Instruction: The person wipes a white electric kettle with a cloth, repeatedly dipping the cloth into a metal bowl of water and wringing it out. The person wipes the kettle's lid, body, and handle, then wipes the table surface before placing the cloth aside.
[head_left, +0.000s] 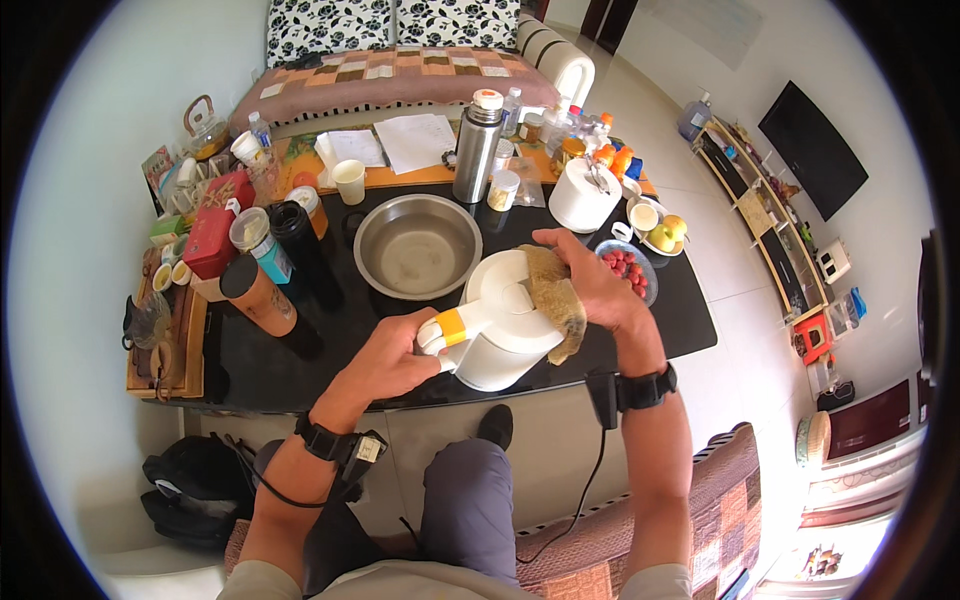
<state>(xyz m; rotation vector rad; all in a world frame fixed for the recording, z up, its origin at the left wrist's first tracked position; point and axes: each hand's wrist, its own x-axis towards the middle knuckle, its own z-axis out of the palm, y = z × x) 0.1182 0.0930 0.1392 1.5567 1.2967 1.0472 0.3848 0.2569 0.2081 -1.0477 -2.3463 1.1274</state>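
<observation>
A white lidded kettle (499, 360) with a yellow patch on its handle stands upright near the front edge of the black table. My left hand (394, 356) is closed around the handle. With my right hand (600, 281) I press a brown cloth (556, 296) against the kettle's right side and lid edge. Just behind the kettle is a round metal basin (417, 281), which seems to hold some clear liquid. A glass bowl of red berries (624, 271) lies beyond my right hand.
Behind the basin stand a steel thermos (478, 154), a paper cup (349, 182) and a white tissue holder (585, 196). Bottles, a brown tumbler (259, 296) and a red box (217, 225) crowd the left. A fruit plate (666, 247) is at the right, a wooden tea tray (191, 352) at the left edge.
</observation>
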